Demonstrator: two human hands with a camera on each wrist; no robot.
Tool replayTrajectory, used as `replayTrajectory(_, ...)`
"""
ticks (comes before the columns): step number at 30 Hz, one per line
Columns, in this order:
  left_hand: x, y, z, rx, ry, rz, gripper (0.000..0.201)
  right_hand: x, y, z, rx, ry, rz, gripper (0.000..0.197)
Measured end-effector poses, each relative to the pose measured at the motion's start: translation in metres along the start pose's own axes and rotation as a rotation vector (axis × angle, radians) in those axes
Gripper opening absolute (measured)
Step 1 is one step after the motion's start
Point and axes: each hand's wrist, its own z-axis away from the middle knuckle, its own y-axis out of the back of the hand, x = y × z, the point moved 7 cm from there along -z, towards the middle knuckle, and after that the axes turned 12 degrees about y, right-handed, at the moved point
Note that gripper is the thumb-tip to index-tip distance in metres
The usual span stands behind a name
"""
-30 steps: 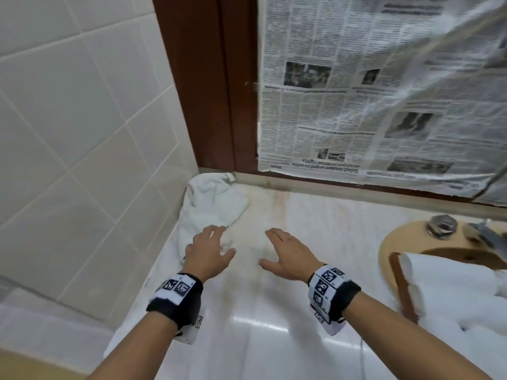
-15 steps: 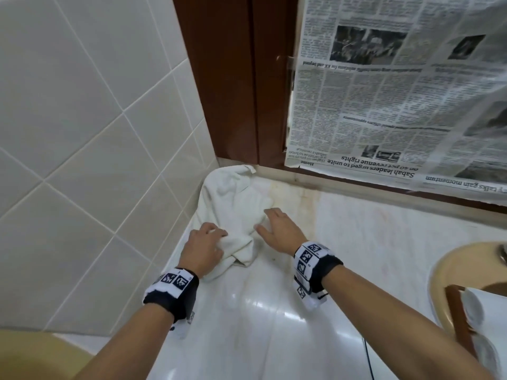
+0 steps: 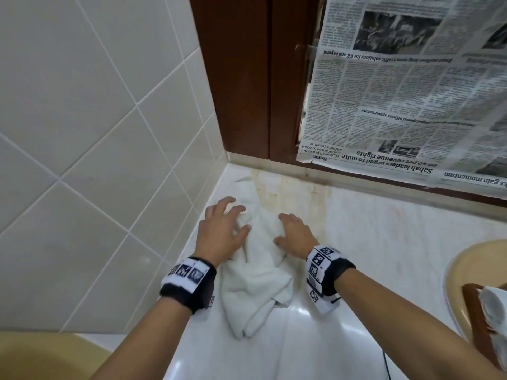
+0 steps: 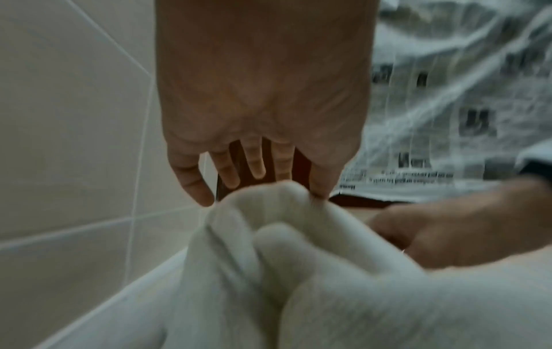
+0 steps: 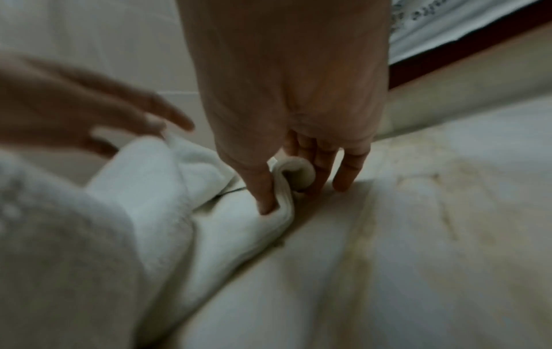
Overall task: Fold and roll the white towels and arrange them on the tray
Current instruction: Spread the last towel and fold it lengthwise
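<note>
A crumpled white towel [image 3: 258, 281] lies on the white marble counter [image 3: 384, 242] near the tiled corner. My left hand [image 3: 223, 231] hovers over its upper left part with fingers straight and spread; in the left wrist view the left hand [image 4: 256, 132] has its fingertips just above a raised fold of the towel [image 4: 269, 236]. My right hand [image 3: 292, 235] rests at the towel's right edge. In the right wrist view the right hand [image 5: 298, 132] pinches a curled edge of the towel [image 5: 294, 174] between thumb and fingers. A brown tray [image 3: 473, 305] at the right edge holds rolled towels [image 3: 493, 303].
A tiled wall [image 3: 96, 160] closes the left side. A dark wooden frame [image 3: 247, 78] and hanging newspaper [image 3: 411, 91] stand behind the counter. The tray sits over a beige basin [image 3: 463, 261] at right. A beige rounded object [image 3: 41, 357] shows at lower left.
Both hands reached the towel in the corner. It has been drawn out toward me. My left hand's fingers went from curled on the towel to spread, and my right hand took its edge.
</note>
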Motion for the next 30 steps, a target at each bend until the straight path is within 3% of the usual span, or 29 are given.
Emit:
replayTrajectory(6, -0.015, -0.039, -0.002, -0.309, 0.096, 0.037, 0.033, 0.006, 0.017, 0.031, 0.022, 0.016, -0.182, 0.029)
replayTrajectory(9, -0.017, -0.049, 0.017, -0.509, 0.121, 0.046, 0.020, 0.016, 0.016, 0.057, -0.241, -0.040, -0.109, 0.025)
replayTrajectory(10, -0.016, -0.047, 0.019, -0.520, 0.125, 0.067, 0.017, 0.022, 0.016, 0.064, -0.309, -0.074, -0.084, 0.028)
replayTrajectory(12, -0.013, -0.040, 0.012, -0.411, 0.139, 0.159, 0.022, 0.028, 0.020, 0.073, -0.314, -0.115, -0.075, 0.030)
replayTrajectory(15, -0.006, -0.038, -0.004, -0.251, 0.150, 0.197, 0.045, 0.021, 0.028, 0.066, -0.117, -0.044, -0.058, 0.034)
replayTrajectory(19, 0.014, -0.060, -0.012, -0.267, 0.114, 0.237, 0.064, -0.002, 0.004, 0.051, -0.067, -0.056, -0.124, 0.051)
replayTrajectory(22, 0.012, -0.072, -0.022, -0.268, 0.166, 0.232, 0.069, -0.009, -0.014, 0.042, -0.020, -0.083, -0.125, 0.048)
replayTrajectory(26, 0.001, -0.074, -0.031, -0.239, 0.234, 0.246, 0.050, -0.012, -0.019, 0.037, 0.111, -0.092, -0.277, 0.038)
replayTrajectory(30, 0.000, -0.069, -0.028, -0.194, 0.173, 0.238, 0.025, -0.013, -0.012, 0.042, 0.220, -0.074, -0.453, 0.024)
